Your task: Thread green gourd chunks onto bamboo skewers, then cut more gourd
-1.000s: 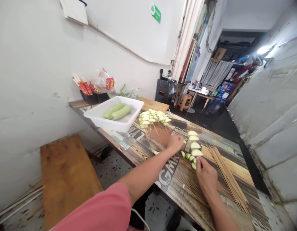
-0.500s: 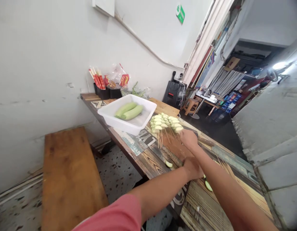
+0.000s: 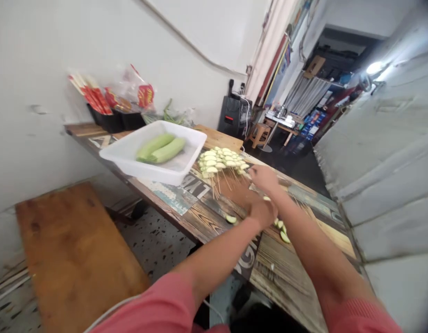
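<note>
- The left arm [image 3: 217,259] comes in from the near left and slants toward the far right, its forearm bare below a pink left sleeve [image 3: 161,300].
- The left hand [image 3: 264,212] is at the nearer place of the two, its back showing and the fingers curled; their tips are hard to make out.
- The right arm [image 3: 314,249] rises from the near right and slants to the far left, bare up to a pink right sleeve [image 3: 362,317].
- The right hand [image 3: 264,178] reaches farther than the left, bent fingers pointing left, drawn toward the thumb; whether they meet is unclear.
- The right wrist [image 3: 275,192] lies just beyond the left hand.
</note>
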`<state>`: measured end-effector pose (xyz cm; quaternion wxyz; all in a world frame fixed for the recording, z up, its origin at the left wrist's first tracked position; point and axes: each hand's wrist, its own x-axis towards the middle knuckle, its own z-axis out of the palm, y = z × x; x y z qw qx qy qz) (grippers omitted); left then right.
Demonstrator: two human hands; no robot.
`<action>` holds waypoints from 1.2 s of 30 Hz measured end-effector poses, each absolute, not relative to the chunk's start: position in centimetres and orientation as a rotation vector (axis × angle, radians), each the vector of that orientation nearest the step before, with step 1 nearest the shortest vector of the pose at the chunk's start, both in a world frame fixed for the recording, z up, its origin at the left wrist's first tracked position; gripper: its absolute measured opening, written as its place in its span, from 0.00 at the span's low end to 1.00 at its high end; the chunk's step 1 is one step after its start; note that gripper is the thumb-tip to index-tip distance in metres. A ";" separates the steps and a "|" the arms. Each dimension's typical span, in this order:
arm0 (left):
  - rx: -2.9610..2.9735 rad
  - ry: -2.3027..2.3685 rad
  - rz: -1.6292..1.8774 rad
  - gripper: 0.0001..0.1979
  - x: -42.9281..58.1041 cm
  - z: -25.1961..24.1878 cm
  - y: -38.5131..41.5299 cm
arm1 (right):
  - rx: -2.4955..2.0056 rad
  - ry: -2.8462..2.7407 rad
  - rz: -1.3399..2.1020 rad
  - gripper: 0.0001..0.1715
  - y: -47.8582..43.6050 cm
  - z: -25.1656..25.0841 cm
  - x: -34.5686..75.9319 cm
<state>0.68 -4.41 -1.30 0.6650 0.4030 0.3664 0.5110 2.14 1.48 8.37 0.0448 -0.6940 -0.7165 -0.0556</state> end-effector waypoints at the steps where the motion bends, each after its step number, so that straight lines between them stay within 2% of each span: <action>1: 1.099 0.972 1.107 0.13 0.4 -1.3 -3.9 | -2.154 -2.131 -0.191 0.24 -0.1 8.7 5.3; 6: 1.617 1.266 1.152 0.09 -0.8 -0.9 -1.8 | -2.710 -1.599 -0.229 0.24 -10.2 6.4 22.0; 9: 1.815 1.212 1.083 0.09 -1.3 -1.0 -1.7 | -2.784 -1.476 -0.133 0.25 -14.5 3.2 26.6; 13: 2.174 1.031 0.858 0.14 -1.8 -1.3 -2.1 | -2.731 -1.462 -0.015 0.23 -16.3 0.6 25.6; 18: 2.522 0.789 0.589 0.28 -1.4 -1.4 -3.2 | -2.746 -1.453 -0.118 0.21 -16.3 0.1 23.1; 22: 2.608 0.753 0.467 0.34 -0.6 -1.3 -4.5 | -2.722 -1.393 -0.053 0.19 -16.2 0.2 22.5; 24: 2.618 0.736 0.427 0.32 -0.3 -1.1 -5.0 | -2.717 -1.375 -0.018 0.19 -16.2 0.5 22.3; 31: 2.661 0.720 0.424 0.14 -0.5 -0.7 -5.0 | -2.646 -1.409 -0.079 0.23 -16.5 1.0 21.9; 36: 2.585 0.728 0.557 0.16 -1.0 -1.6 -3.5 | -2.582 -1.415 -0.086 0.22 -16.6 0.8 22.1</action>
